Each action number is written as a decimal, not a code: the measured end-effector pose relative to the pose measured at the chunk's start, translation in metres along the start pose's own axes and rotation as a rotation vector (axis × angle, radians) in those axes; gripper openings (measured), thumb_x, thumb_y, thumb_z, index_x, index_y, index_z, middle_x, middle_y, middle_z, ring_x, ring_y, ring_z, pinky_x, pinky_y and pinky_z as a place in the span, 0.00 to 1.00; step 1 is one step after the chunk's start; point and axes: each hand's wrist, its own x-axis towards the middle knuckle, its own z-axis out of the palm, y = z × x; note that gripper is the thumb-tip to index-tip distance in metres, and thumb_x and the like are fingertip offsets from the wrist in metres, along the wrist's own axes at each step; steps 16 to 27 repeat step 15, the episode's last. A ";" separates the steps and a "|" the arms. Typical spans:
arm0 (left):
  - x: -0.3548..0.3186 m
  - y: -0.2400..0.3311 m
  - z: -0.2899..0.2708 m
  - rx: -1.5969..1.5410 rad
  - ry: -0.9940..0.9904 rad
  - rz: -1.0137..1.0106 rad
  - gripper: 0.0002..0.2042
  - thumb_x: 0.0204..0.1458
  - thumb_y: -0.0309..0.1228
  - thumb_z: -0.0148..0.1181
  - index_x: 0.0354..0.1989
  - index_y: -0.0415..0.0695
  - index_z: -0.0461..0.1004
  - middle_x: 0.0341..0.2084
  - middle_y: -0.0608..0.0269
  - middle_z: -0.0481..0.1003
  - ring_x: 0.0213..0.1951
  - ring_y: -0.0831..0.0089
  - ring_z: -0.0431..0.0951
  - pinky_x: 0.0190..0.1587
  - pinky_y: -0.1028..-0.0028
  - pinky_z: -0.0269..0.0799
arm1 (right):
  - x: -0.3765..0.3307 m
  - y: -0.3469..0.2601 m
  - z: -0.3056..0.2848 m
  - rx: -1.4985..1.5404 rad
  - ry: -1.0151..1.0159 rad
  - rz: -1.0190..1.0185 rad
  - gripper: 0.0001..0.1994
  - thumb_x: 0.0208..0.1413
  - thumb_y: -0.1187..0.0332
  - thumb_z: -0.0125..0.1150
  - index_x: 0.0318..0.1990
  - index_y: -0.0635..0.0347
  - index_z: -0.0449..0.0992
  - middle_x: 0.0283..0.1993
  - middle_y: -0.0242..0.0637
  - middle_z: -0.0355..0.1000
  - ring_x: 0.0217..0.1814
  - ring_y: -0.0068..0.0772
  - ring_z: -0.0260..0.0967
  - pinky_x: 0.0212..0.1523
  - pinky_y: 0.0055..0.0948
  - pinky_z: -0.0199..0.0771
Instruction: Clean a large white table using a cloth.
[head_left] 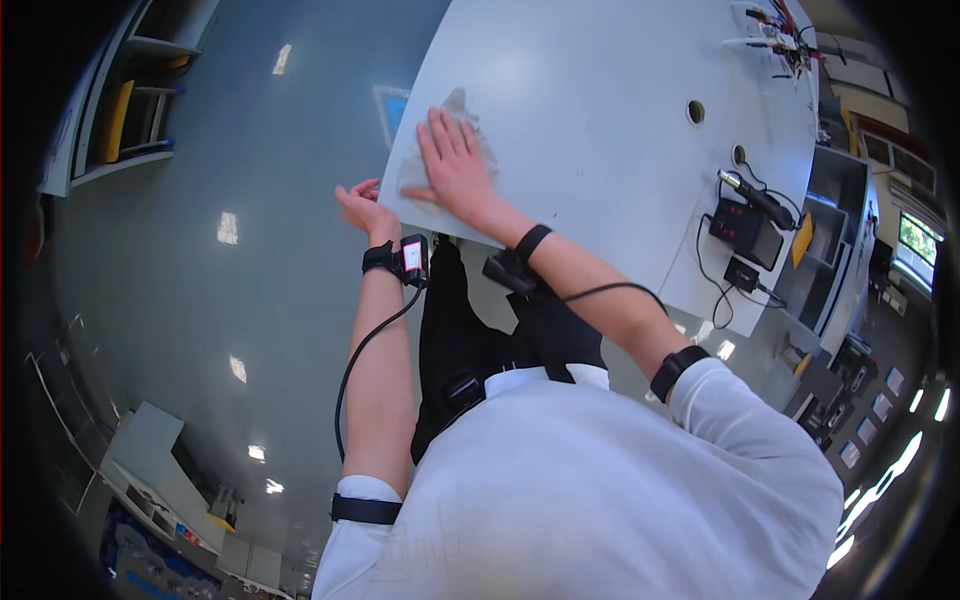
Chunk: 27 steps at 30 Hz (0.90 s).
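My right hand (pixel 456 172) lies flat with its fingers stretched out, pressing on a crumpled, thin grey-white cloth (pixel 458 101). The cloth is spread on the white table (pixel 580 130) near its left edge, partly hidden under the palm. Just off that edge, over the floor, hangs my left hand (pixel 366 208), its fingers loosely bent and nothing visible in them. Both wrists carry black straps with small cabled devices.
On the table's right side stand a black soldering station (pixel 745 230) with cables and a handheld tool (pixel 757 199). Two round cable holes pierce the tabletop. A small drone-like frame (pixel 785 42) sits at the far right corner. An open shelf (pixel 140 105) stands at the far left.
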 end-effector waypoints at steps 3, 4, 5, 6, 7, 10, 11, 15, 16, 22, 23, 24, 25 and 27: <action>-0.002 -0.001 -0.002 -0.145 -0.128 -0.182 0.31 0.58 0.54 0.30 0.27 0.39 0.72 0.20 0.61 0.69 0.30 0.69 0.69 0.37 0.72 0.62 | -0.001 0.001 -0.003 0.058 -0.064 -0.045 0.50 0.41 0.36 0.61 0.63 0.67 0.56 0.70 0.55 0.46 0.73 0.51 0.41 0.69 0.48 0.40; -0.010 0.001 -0.004 -0.167 -0.148 -0.244 0.34 0.58 0.59 0.27 0.30 0.41 0.72 0.24 0.61 0.71 0.33 0.69 0.69 0.39 0.73 0.62 | 0.004 0.015 -0.004 0.074 -0.093 -0.114 0.49 0.42 0.37 0.61 0.63 0.66 0.56 0.70 0.54 0.46 0.73 0.51 0.41 0.70 0.47 0.40; -0.017 0.002 -0.006 -0.166 -0.144 -0.243 0.34 0.58 0.59 0.27 0.30 0.41 0.72 0.24 0.61 0.71 0.33 0.69 0.69 0.39 0.73 0.62 | 0.011 0.029 -0.004 0.093 -0.125 -0.184 0.48 0.42 0.37 0.61 0.63 0.66 0.56 0.70 0.53 0.46 0.73 0.50 0.41 0.70 0.46 0.41; -0.025 0.007 -0.014 -0.236 -0.132 -0.304 0.33 0.57 0.59 0.27 0.33 0.41 0.72 0.29 0.60 0.71 0.36 0.68 0.69 0.41 0.71 0.63 | 0.027 0.039 -0.007 0.047 -0.152 -0.149 0.47 0.43 0.38 0.61 0.64 0.65 0.56 0.70 0.51 0.46 0.73 0.50 0.41 0.70 0.46 0.41; -0.031 0.009 -0.022 -0.310 -0.117 -0.365 0.33 0.57 0.60 0.27 0.35 0.42 0.71 0.34 0.60 0.72 0.39 0.67 0.69 0.42 0.68 0.63 | 0.048 0.051 -0.012 0.000 -0.181 -0.117 0.46 0.45 0.40 0.61 0.64 0.64 0.55 0.71 0.50 0.46 0.73 0.49 0.41 0.70 0.46 0.41; -0.047 -0.003 -0.025 -0.338 -0.153 -0.362 0.33 0.56 0.60 0.28 0.42 0.41 0.68 0.43 0.55 0.69 0.44 0.63 0.69 0.47 0.62 0.64 | 0.107 0.125 -0.020 -0.119 0.026 0.018 0.45 0.45 0.40 0.62 0.63 0.65 0.55 0.69 0.51 0.48 0.72 0.52 0.43 0.70 0.47 0.41; -0.051 -0.006 -0.029 -0.335 -0.163 -0.368 0.33 0.56 0.60 0.28 0.45 0.40 0.67 0.45 0.53 0.68 0.46 0.60 0.68 0.49 0.59 0.64 | 0.123 0.139 -0.024 -0.152 0.115 0.026 0.44 0.46 0.40 0.60 0.61 0.68 0.58 0.67 0.54 0.51 0.70 0.56 0.44 0.68 0.48 0.43; -0.057 -0.027 -0.058 -0.307 -0.103 -0.504 0.34 0.55 0.62 0.27 0.47 0.41 0.66 0.45 0.56 0.69 0.45 0.60 0.69 0.48 0.58 0.65 | 0.161 0.124 -0.026 -0.179 -0.109 0.294 0.47 0.53 0.39 0.51 0.66 0.72 0.47 0.71 0.59 0.41 0.73 0.58 0.36 0.70 0.49 0.37; -0.057 -0.027 -0.058 -0.307 -0.103 -0.504 0.34 0.55 0.62 0.27 0.47 0.41 0.66 0.45 0.56 0.69 0.45 0.60 0.69 0.48 0.58 0.65 | 0.161 0.124 -0.026 -0.179 -0.109 0.294 0.47 0.53 0.39 0.51 0.66 0.72 0.47 0.71 0.59 0.41 0.73 0.58 0.36 0.70 0.49 0.37; -0.057 -0.027 -0.058 -0.307 -0.103 -0.504 0.34 0.55 0.62 0.27 0.47 0.41 0.66 0.45 0.56 0.69 0.45 0.60 0.69 0.48 0.58 0.65 | 0.161 0.124 -0.026 -0.179 -0.109 0.294 0.47 0.53 0.39 0.51 0.66 0.72 0.47 0.71 0.59 0.41 0.73 0.58 0.36 0.70 0.49 0.37; -0.057 -0.027 -0.058 -0.307 -0.103 -0.504 0.34 0.55 0.62 0.27 0.47 0.41 0.66 0.45 0.56 0.69 0.45 0.60 0.69 0.48 0.58 0.65 | 0.161 0.124 -0.026 -0.179 -0.109 0.294 0.47 0.53 0.39 0.51 0.66 0.72 0.47 0.71 0.59 0.41 0.73 0.58 0.36 0.70 0.49 0.37; -0.057 -0.027 -0.058 -0.307 -0.103 -0.504 0.34 0.55 0.62 0.27 0.47 0.41 0.66 0.45 0.56 0.69 0.45 0.60 0.69 0.48 0.58 0.65 | 0.161 0.124 -0.026 -0.179 -0.109 0.294 0.47 0.53 0.39 0.51 0.66 0.72 0.47 0.71 0.59 0.41 0.73 0.58 0.36 0.70 0.49 0.37; -0.057 -0.027 -0.058 -0.307 -0.103 -0.504 0.34 0.55 0.62 0.27 0.47 0.41 0.66 0.45 0.56 0.69 0.45 0.60 0.69 0.48 0.58 0.65 | 0.161 0.124 -0.026 -0.179 -0.109 0.294 0.47 0.53 0.39 0.51 0.66 0.72 0.47 0.71 0.59 0.41 0.73 0.58 0.36 0.70 0.49 0.37; -0.057 -0.027 -0.058 -0.307 -0.103 -0.504 0.34 0.55 0.62 0.27 0.47 0.41 0.66 0.45 0.56 0.69 0.45 0.60 0.69 0.48 0.58 0.65 | 0.161 0.124 -0.026 -0.179 -0.109 0.294 0.47 0.53 0.39 0.51 0.66 0.72 0.47 0.71 0.59 0.41 0.73 0.58 0.36 0.70 0.49 0.37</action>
